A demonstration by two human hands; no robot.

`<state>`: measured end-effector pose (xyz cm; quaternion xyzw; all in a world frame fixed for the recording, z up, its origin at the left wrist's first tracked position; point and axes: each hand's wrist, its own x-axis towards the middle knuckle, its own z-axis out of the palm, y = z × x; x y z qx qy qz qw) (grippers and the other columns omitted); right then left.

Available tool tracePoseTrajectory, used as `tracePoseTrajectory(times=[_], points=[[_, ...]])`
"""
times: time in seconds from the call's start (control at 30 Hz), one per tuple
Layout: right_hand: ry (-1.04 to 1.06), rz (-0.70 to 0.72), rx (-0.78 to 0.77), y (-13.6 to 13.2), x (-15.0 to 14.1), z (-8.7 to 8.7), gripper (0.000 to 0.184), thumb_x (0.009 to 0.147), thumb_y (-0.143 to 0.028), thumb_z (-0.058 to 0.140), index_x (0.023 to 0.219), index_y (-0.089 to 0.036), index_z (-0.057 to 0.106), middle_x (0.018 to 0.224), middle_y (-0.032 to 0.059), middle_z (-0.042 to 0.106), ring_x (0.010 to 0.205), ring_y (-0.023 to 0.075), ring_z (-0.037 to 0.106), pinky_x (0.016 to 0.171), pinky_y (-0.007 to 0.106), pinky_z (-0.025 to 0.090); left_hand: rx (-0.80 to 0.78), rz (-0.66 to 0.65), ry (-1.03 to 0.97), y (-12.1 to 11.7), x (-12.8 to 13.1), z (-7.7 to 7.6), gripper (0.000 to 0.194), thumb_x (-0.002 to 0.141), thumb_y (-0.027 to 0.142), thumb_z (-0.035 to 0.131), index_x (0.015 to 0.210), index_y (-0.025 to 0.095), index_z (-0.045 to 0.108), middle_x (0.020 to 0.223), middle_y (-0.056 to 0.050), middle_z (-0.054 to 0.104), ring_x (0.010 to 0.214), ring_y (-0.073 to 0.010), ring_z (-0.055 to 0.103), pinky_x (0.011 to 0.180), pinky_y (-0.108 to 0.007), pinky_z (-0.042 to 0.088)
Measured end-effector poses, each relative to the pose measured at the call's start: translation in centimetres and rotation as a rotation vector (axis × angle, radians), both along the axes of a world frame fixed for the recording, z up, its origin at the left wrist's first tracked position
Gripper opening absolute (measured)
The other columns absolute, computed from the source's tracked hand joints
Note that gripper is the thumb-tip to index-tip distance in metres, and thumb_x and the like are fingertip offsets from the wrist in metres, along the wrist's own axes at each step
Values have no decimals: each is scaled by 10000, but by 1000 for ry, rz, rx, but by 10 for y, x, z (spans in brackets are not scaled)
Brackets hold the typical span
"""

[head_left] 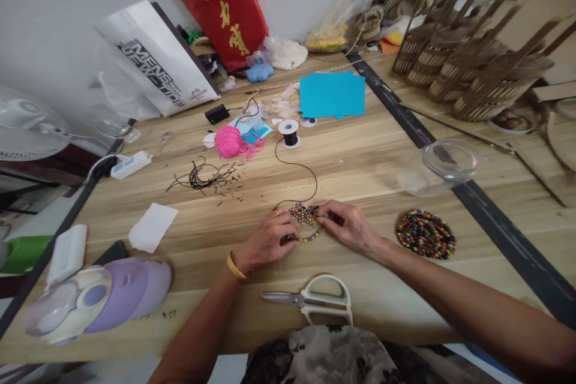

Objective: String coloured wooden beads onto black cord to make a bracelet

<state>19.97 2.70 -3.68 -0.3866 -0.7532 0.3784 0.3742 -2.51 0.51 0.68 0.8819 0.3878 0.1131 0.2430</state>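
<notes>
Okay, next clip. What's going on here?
It's beadwork with two bare hands. The left hand holds one end of a short bead strand; the right hand is at the other end, its exact grip too small to tell. A small bead pile lies between the hands. Black cord runs from a spool to the left hand. Scissors lie nearby, unheld.

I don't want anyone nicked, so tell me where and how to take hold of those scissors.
Grip the white handles, ideally with the right hand coming from the right. The scissors lie flat on the table with their blades pointing left, so this should keep clear of the tips, and the looped handles look easy to hold.
</notes>
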Motion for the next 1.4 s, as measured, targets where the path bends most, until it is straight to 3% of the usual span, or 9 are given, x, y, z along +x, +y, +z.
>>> tracePoseTrajectory(times=[1.4], points=[[17,-6,-26,1,-2,-1,80,843,-197,553,791,-162,602,661,1,576,563,107,487,524,205,379,123,17,14,-4,17,-10,50,830,191,587,815,165,627,829,-54,588,879,-202,531,888,-387,436]])
